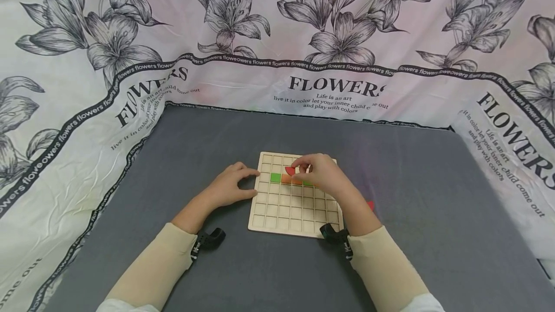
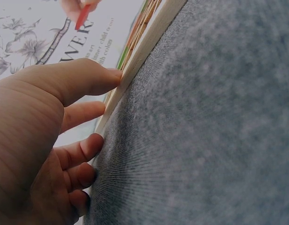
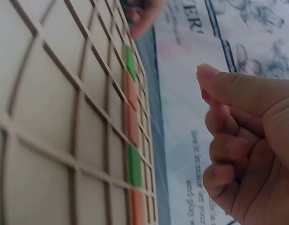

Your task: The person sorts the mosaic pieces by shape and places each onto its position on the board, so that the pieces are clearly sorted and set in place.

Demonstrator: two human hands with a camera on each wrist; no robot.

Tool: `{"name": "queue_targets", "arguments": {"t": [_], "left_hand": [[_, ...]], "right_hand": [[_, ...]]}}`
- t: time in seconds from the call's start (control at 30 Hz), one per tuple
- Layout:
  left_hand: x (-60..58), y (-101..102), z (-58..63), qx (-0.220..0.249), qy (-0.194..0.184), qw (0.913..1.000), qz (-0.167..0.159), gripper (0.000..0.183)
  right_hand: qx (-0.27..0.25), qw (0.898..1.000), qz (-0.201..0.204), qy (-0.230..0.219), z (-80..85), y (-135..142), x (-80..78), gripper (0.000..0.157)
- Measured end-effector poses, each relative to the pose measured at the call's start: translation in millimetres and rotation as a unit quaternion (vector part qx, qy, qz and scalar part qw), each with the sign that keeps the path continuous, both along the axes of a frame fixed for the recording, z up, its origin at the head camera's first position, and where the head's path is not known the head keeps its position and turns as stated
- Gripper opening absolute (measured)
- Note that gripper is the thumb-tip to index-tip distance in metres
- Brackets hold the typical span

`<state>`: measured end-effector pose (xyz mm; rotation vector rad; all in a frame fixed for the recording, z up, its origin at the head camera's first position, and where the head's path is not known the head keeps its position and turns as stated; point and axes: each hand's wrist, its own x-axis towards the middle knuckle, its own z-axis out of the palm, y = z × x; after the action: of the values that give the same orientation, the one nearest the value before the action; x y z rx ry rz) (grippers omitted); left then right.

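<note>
A square wooden grid board [image 1: 288,211] lies flat on the table. Along one of its upper rows run a green tile [image 1: 275,177], two orange tiles [image 3: 131,91], another green tile [image 3: 135,165] and a further orange tile [image 3: 137,206]. Over that row, my right hand [image 1: 323,175] pinches a small red piece [image 1: 289,171] between thumb and forefinger, raised off the board; most of it is hidden by the fingers in the right wrist view. My left hand [image 1: 231,187] touches the board's left edge with thumb and fingertips, the fingers spread.
Another red piece [image 1: 370,205] lies on the dark grey table [image 1: 416,182], partly hidden by the right forearm. A white cloth printed with flowers and lettering [image 1: 243,81] rises behind the table and along its sides. Black straps [image 1: 212,239] circle both wrists.
</note>
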<state>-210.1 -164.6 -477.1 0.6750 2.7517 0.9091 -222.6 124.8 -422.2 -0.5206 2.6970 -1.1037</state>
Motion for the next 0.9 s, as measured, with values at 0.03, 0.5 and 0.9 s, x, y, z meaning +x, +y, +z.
{"name": "queue_targets", "arguments": {"t": [0.03,0.5,0.9], "left_hand": [[-0.1,-0.2,0.0,0.000,0.000,1.0000,0.000,0.052],[-2.5,-1.1,-1.0,0.000,0.005,1.0000,-0.002,0.052],[-2.5,-1.9,-2.7,0.001,0.009,0.9999,-0.006,0.051]], "right_hand": [[0.002,1.000,-0.001,-0.002,-1.5,-4.1,-0.2,0.021],[0.080,0.996,-0.003,-0.039,-21.4,-44.9,5.5,0.022],[0.113,0.991,-0.060,-0.045,-23.4,-54.4,12.7,0.016]]}}
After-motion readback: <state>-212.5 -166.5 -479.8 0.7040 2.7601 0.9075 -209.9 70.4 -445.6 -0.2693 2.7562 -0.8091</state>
